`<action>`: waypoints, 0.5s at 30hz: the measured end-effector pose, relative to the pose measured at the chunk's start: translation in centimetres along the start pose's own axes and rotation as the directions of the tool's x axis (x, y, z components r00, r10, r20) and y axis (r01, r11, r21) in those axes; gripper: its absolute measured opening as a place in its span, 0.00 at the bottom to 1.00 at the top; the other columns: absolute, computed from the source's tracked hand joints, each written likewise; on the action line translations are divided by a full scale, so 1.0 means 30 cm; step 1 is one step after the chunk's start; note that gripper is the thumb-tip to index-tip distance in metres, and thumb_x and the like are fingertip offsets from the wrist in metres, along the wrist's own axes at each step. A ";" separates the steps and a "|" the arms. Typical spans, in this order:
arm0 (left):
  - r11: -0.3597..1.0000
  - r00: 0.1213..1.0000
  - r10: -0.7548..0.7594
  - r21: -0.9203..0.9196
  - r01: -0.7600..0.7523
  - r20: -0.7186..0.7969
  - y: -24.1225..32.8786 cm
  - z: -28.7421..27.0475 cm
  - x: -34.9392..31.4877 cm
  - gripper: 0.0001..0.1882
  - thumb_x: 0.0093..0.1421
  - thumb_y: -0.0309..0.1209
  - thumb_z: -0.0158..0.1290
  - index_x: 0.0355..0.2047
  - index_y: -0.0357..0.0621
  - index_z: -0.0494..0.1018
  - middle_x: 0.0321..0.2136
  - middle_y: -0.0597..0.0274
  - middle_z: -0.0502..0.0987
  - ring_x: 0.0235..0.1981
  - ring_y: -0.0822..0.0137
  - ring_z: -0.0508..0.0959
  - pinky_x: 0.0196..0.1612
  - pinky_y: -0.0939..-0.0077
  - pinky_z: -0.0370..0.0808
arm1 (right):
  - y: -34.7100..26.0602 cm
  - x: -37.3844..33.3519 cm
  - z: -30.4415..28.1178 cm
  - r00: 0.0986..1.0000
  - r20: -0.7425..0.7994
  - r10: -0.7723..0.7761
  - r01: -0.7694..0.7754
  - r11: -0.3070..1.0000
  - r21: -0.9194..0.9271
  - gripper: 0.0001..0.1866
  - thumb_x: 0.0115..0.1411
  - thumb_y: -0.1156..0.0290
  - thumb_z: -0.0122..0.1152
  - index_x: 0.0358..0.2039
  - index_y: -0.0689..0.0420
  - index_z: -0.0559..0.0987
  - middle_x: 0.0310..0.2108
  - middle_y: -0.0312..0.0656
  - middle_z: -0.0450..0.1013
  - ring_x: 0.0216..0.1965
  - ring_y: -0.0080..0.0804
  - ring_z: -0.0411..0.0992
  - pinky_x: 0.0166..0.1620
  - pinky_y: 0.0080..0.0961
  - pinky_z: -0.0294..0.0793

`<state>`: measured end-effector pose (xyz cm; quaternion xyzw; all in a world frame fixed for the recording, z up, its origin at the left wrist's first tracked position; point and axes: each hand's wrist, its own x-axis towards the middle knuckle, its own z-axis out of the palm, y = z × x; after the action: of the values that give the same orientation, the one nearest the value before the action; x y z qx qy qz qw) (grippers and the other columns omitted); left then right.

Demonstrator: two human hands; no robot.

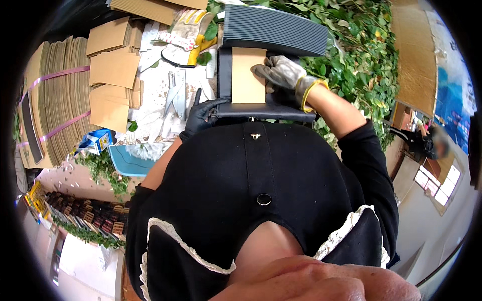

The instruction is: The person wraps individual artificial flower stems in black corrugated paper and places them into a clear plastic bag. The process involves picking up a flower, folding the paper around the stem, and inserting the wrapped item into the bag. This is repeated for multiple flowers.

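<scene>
A tan cardboard piece [248, 85] lies lengthwise in a black padded tray [288, 111] in front of my body. My right hand [281, 72], in a grey-white work glove with a yellow cuff, rests its outstretched fingers on the cardboard's right edge. The black-gloved left hand [201, 118] is at the tray's near left corner. Its index finger points up and its thumb stretches along the tray edge; the other fingers are partly hidden. Behind the tray stands a dark ribbed block [273, 31]. Scissors [175, 98] with pale blades lie left of the tray.
Cardboard pieces [113, 69] are stacked at the left, beside a strapped cardboard bundle [65, 95]. Yellow-and-white gloves [188, 42] lie at the back. Leafy green branches [351, 65] fill the right side. A blue tub [128, 163] stands below left. Another person [422, 140] is far right.
</scene>
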<state>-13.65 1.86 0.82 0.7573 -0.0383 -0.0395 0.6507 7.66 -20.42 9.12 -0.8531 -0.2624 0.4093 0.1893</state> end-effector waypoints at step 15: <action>0.748 0.887 0.051 0.571 -0.338 0.458 0.170 -0.060 0.412 0.50 0.46 0.35 0.66 0.66 0.41 0.54 0.64 0.41 0.55 0.62 0.41 0.60 0.64 0.56 0.59 | -0.139 -0.015 -0.090 1.000 -0.014 -0.014 0.006 0.883 -0.469 0.16 0.58 0.56 0.57 0.32 0.55 0.83 0.30 0.53 0.78 0.35 0.50 0.77 0.39 0.41 0.75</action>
<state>-1.21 1.51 6.01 0.8973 -0.2672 -0.1139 0.3322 8.36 -17.68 13.24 -0.8756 -0.3562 0.3257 -0.0183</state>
